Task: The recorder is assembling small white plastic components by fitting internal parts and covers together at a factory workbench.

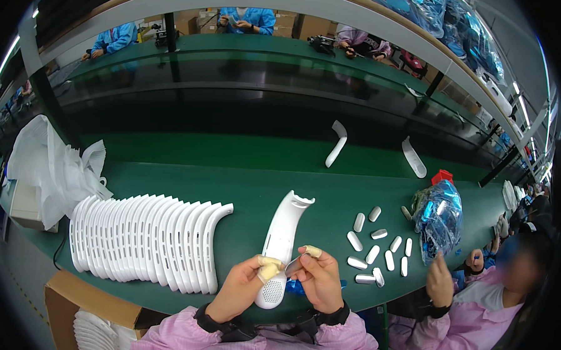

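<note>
A small silver, rounded piece (294, 265) is pinched in the fingers of my right hand (321, 282). Close against it, my left hand (243, 285) has thumb and fingers pressed together; what lies between them, if anything, is hidden. Pale finger covers sit on fingers of both hands. Below the hands, a curved white plastic shell (282, 228) lies on the green table, its perforated end towards me and its notched end away. Several similar silver-white oval pieces (379, 234) are scattered to the right of my right hand.
At left stands a long row of white shells (143, 241), beside a white plastic bag (49, 171). Two more shells (337, 144) (413, 157) lie farther back. A blue plastic bag (440, 216) is at right, near a co-worker's hand (439, 283). An open carton (90, 298) sits at lower left.
</note>
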The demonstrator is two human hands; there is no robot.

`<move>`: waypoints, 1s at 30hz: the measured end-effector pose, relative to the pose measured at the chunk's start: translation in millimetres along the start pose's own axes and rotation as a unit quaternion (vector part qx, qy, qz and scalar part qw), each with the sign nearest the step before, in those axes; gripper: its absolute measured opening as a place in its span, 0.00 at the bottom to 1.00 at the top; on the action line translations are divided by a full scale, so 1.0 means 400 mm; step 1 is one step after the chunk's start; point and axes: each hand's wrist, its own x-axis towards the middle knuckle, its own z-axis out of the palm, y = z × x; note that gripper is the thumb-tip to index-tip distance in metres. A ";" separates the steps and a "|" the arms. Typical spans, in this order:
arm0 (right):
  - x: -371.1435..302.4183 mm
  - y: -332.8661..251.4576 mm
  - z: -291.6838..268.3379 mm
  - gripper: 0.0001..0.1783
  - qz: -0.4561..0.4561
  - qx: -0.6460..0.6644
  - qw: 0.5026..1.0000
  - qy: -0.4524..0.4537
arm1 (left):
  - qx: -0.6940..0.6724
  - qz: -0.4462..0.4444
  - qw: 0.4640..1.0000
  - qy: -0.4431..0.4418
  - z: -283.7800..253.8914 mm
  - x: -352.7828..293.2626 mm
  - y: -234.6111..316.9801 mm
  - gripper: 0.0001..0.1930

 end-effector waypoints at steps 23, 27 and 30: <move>0.018 0.043 0.002 0.09 0.029 0.151 0.988 -0.019 | 0.007 -0.016 1.000 -0.005 -0.019 0.007 -0.010 0.08; 0.016 0.035 0.002 0.09 0.017 0.111 0.994 -0.016 | -0.004 -0.025 1.000 0.002 -0.009 0.007 0.003 0.08; 0.012 0.034 0.005 0.09 0.002 0.052 0.999 0.016 | -0.011 -0.020 1.000 -0.005 -0.003 0.006 0.006 0.08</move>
